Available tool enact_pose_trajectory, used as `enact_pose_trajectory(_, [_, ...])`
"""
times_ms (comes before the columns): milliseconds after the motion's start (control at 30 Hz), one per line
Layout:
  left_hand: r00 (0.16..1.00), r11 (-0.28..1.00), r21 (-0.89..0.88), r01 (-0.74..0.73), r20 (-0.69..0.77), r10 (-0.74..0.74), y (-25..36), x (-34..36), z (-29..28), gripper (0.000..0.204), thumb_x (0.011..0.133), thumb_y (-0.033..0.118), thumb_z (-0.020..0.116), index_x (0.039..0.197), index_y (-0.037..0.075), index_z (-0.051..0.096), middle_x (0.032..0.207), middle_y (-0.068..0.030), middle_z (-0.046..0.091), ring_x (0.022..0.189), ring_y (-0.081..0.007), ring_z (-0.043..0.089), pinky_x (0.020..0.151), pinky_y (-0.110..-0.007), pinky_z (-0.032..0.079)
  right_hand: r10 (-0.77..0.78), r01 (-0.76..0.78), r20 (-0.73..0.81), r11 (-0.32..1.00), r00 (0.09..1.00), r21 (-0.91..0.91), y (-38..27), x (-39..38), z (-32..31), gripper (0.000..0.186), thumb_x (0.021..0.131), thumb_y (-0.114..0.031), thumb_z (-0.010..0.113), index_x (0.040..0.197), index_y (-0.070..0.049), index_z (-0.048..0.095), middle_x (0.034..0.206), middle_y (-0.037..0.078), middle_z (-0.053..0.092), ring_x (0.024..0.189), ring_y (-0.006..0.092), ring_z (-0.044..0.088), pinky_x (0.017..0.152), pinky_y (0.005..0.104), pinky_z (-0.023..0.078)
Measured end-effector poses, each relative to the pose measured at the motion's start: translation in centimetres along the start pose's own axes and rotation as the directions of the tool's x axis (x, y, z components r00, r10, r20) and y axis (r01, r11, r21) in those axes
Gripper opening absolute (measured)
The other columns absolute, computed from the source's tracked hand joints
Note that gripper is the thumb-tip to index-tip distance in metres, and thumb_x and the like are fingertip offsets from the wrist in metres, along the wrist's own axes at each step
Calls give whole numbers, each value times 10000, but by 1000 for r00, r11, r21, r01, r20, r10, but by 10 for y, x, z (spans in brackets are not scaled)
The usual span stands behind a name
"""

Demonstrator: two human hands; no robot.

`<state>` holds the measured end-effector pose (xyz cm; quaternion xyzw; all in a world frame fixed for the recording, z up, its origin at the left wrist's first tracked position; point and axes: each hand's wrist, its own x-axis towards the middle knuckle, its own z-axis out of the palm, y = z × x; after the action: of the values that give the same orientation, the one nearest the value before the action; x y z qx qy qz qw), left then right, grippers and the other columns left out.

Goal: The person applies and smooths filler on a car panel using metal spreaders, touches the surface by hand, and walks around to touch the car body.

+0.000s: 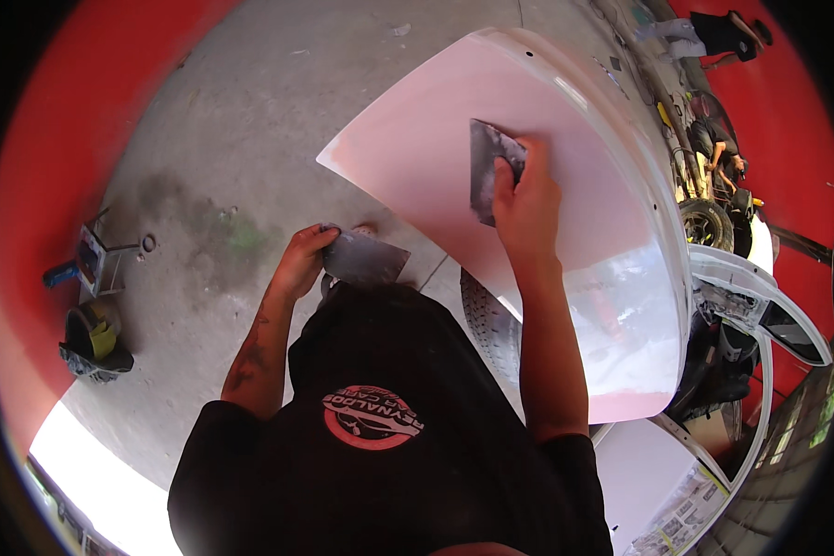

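My right hand [528, 199] is closed on a dark sheet of sandpaper [484, 181], its surface smeared with whitish dust, thumb on the side facing me. This sheet is against or just over the pink and white car body panel [417, 120]; any small gap between them cannot be made out. My left hand [301, 259] pinches the corner of a second dark grey sheet, apparently sandpaper [366, 259]. It hangs in front of my body, apart from the panel. The panel is dull pink on its far part and glossy white nearer me.
Below the panel's edge shows a tire [489, 320]. An open car door [760, 296] stands at the right, with newspaper masking [686, 510] nearer me. A bucket [97, 338] and a small stand [102, 259] are on the left floor. Two people [713, 37] are at the far right.
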<state>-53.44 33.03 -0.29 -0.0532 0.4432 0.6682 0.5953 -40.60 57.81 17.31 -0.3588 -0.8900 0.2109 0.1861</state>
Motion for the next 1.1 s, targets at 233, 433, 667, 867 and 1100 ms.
enact_pose_trajectory(233, [1000, 1000, -14, -18, -2, 18, -7, 6, -4, 221, 928, 168, 548, 1022, -27, 590, 956, -85, 629, 869, -167, 595, 809, -295, 464, -167, 189, 221, 979, 961, -81, -4, -12, 63, 229, 872, -74, 575, 1085, -59, 492, 878, 204, 648, 762, 407, 624, 642, 488, 492])
enact_pose_trajectory(433, [997, 998, -49, -38, -69, 34, -11, 1, -17, 212, 927, 165, 546, 1019, -20, 594, 926, -70, 633, 837, -159, 600, 792, -299, 470, -65, 67, -91, 998, 994, 21, -28, 48, -4, 279, 891, -51, 543, 1154, -44, 450, 810, 227, 636, 745, 420, 629, 632, 505, 470])
enact_pose_trajectory(667, [1000, 999, -34, -3, -2, 3, 6, 8, 20, 206, 921, 160, 553, 992, -30, 591, 918, -83, 637, 829, -167, 607, 778, -314, 478, -138, 170, 192, 972, 972, -163, -42, 67, 67, 221, 857, -23, 563, 1048, -31, 451, 788, 203, 651, 756, 403, 640, 641, 494, 504])
enact_pose_trajectory(867, [999, 999, -41, 24, 27, -23, 0, -1, 11, 249, 920, 156, 547, 1057, -49, 584, 968, -109, 642, 858, -189, 619, 795, -321, 489, -148, 152, 67, 987, 987, -55, -42, 74, 65, 223, 859, -63, 580, 1038, -24, 454, 807, 220, 653, 744, 409, 646, 638, 505, 515])
enact_pose_trajectory(1100, [999, 998, -59, -16, -42, 14, -13, -7, -10, 236, 923, 149, 541, 1047, -45, 591, 964, -104, 646, 841, -181, 619, 770, -309, 488, -71, 79, 116, 995, 991, -62, -43, 69, 53, 228, 867, -60, 578, 1050, -15, 451, 831, 235, 650, 770, 421, 641, 665, 477, 513])
